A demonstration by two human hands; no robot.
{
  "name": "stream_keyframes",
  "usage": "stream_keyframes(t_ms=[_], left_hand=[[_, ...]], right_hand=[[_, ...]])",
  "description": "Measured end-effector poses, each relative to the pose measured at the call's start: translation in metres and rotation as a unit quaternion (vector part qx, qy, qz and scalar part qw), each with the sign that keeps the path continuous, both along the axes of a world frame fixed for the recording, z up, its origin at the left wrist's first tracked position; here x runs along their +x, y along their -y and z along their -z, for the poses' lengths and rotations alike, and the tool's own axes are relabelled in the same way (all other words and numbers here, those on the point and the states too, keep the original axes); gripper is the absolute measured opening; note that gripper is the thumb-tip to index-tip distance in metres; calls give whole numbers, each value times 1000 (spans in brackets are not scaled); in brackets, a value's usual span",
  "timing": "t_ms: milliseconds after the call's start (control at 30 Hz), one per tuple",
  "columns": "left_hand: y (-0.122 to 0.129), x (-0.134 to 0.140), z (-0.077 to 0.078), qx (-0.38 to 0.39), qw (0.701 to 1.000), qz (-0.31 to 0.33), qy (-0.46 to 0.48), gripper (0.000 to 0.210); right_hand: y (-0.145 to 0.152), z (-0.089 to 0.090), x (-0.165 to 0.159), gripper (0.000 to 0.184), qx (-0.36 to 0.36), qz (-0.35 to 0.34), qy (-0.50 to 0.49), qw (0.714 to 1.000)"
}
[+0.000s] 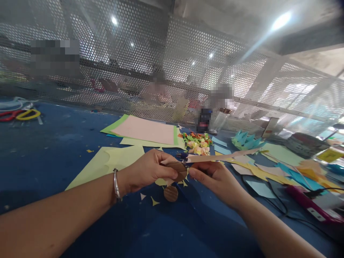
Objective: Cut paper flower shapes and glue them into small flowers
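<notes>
My left hand (157, 166) is closed on a brown cardboard disc (180, 171), thumb on its face. A bit of pale pink paper (169, 181) shows below that disc. My right hand (212, 175) is pinched at the disc's right edge; what sits between its fingers is too small to make out. A long pale pink paper strip (223, 156) runs just above the right hand's fingers. Below the hands, a second round cardboard disc (171, 194) lies on the blue table (150, 229), with small paper offcuts (154, 201) around it.
Pink and green sheets (146, 129) and a pale yellow sheet (102, 165) lie left of centre. Cut paper pieces (197, 143) are heaped behind the hands. Scissors (27, 114) rest far left. At right are coloured scraps (268, 172), cables and a magenta power strip (311, 204). Perforated metal screen (150, 46) stands behind.
</notes>
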State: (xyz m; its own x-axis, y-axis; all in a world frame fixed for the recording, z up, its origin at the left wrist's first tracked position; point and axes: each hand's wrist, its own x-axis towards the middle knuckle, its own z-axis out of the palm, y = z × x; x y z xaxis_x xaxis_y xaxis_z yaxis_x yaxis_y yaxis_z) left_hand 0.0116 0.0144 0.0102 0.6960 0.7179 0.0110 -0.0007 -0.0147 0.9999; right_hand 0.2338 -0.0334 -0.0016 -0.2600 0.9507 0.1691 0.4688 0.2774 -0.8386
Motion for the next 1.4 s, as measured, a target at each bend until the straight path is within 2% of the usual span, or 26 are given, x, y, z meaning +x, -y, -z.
stream_keyframes(t_ms=[167,367,633,1100,1400], left_hand=[[-1,0,1,-1,1000,2,-9,11],[-4,0,2,0,1000,0,-26,15],[-3,0,-1,-20,999,20,-36,4],[-6,0,1,-24,999,5,-35,3],[-4,1,-2,-38,999,13,-34,4]], right_hand=[[0,0,-1,38,4,5,-3,1000],[1,-4,-2,39,5,9,-11,1000],[0,3,-3,34,3,24,-33,999],[-3,4,3,38,39,-11,47,998],[-5,5,1,41,26,-18,49,998]])
